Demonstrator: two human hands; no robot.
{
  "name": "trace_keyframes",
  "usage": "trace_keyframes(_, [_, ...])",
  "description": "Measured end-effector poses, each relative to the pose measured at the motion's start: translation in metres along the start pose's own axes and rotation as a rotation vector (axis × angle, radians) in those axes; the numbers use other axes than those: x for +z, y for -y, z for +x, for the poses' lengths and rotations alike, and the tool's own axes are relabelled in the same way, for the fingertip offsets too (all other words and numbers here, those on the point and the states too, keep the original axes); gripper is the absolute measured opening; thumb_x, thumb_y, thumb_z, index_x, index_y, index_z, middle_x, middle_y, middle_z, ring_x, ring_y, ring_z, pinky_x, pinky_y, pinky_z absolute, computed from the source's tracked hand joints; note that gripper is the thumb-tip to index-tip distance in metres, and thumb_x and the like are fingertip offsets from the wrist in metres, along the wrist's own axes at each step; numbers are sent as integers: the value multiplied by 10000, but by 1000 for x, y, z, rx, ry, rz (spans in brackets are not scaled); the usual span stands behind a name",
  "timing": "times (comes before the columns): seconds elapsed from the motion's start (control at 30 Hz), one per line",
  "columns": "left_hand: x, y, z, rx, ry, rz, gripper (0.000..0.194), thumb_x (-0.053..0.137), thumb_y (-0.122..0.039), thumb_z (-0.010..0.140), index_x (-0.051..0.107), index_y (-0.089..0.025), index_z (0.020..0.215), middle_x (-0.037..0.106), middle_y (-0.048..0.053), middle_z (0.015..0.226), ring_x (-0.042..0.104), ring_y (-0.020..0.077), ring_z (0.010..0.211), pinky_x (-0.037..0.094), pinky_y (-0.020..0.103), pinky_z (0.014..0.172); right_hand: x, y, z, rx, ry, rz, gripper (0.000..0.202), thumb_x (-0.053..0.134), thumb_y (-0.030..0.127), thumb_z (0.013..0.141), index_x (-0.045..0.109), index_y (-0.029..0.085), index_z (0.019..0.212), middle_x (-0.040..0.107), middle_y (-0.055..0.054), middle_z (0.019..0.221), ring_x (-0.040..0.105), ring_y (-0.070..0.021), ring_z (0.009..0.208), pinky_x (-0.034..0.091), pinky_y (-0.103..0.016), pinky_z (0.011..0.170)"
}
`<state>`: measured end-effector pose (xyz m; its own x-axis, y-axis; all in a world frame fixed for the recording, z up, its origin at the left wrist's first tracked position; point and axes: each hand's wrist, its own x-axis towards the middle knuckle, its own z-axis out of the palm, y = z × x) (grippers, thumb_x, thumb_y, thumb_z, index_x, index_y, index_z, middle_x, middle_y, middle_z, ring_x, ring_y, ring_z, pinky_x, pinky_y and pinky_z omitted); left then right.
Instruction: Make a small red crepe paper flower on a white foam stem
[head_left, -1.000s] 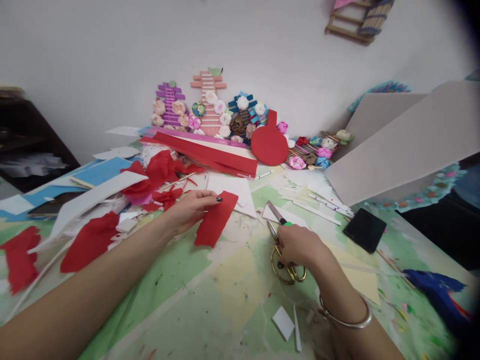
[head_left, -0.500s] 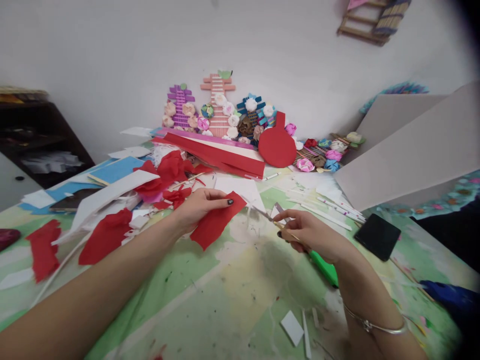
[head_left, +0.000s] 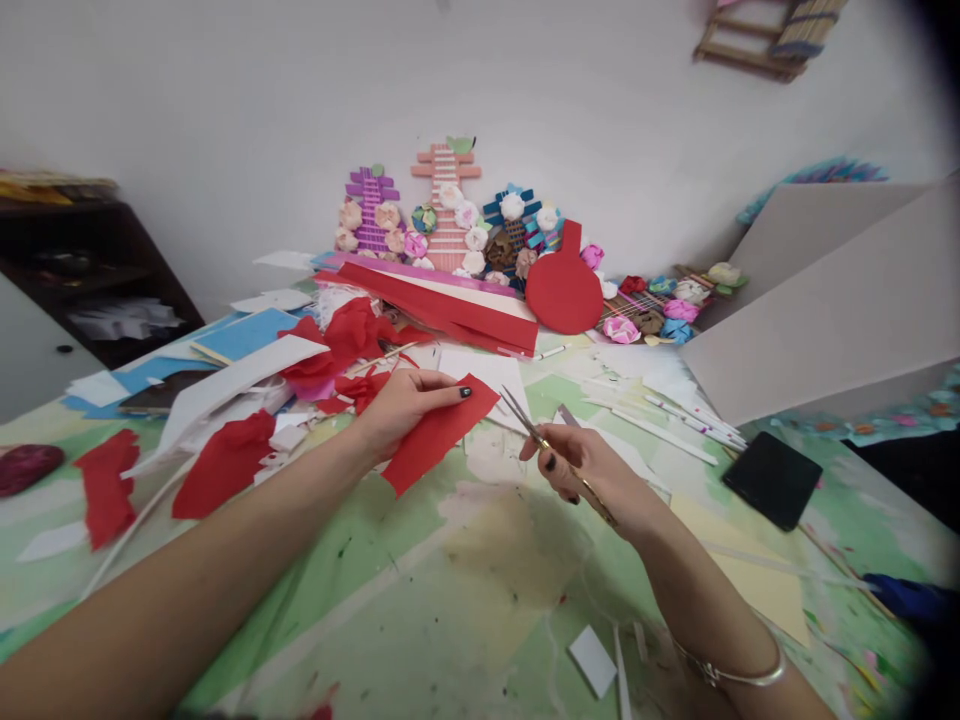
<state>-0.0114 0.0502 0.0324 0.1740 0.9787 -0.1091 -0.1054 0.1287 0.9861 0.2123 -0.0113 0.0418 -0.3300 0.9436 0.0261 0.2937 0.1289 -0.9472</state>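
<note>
My left hand pinches a piece of red crepe paper between thumb and fingers, and the paper slants down toward me. Just right of it, my right hand grips a pair of scissors with gold-coloured handles. The blades are slightly parted and point at the paper's upper right corner, apart from it. Behind the paper lies a white sheet. More crumpled red crepe paper is heaped beyond my left hand.
A red round cutout with a handle leans at the back before flower-decorated stick crafts. Folded grey board stands at right, near a black square object. White offcuts lie in front; a dark shelf stands left.
The scissors have turned, their blades now pointing more steeply up and away. My right hand has shifted slightly nearer me, and the view has swung a little left.
</note>
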Motion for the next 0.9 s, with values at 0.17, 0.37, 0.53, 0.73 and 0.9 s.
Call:
trace_keyframes(0.17, [3,1,-2,-8,81,-55,179,806,-257,592,712,-131,677,667,43,581,577,127,486,427,201,449,1,-3,2,60,148,24,456,634,612,713,620,171,825,452,34,639,332,-64,490,284,-222,468])
trace_keyframes(0.37, [3,4,-3,-40,191,19,169,797,-232,614,719,-132,725,704,43,654,607,127,550,446,205,508,2,-3,2,53,239,62,516,664,601,695,620,131,906,466,33,647,328,-59,514,304,-211,492])
trace_keyframes(0.53, [3,5,-4,-17,217,69,146,787,-220,622,716,-128,709,704,34,654,611,121,578,440,205,542,2,-1,1,54,254,47,550,657,623,694,617,118,909,446,37,645,328,-61,529,310,-213,508])
trace_keyframes(0.73, [3,3,-4,-35,161,61,133,780,-213,617,724,-134,708,700,26,623,608,119,549,439,208,526,2,3,1,70,237,12,594,680,643,651,607,115,914,448,28,658,373,-85,584,313,-224,533])
trace_keyframes(0.9, [4,4,-5,-41,172,70,142,789,-218,610,735,-128,705,710,42,646,612,123,557,440,211,522,3,0,1,83,227,10,569,691,602,670,611,114,951,463,23,674,390,-92,601,316,-229,547])
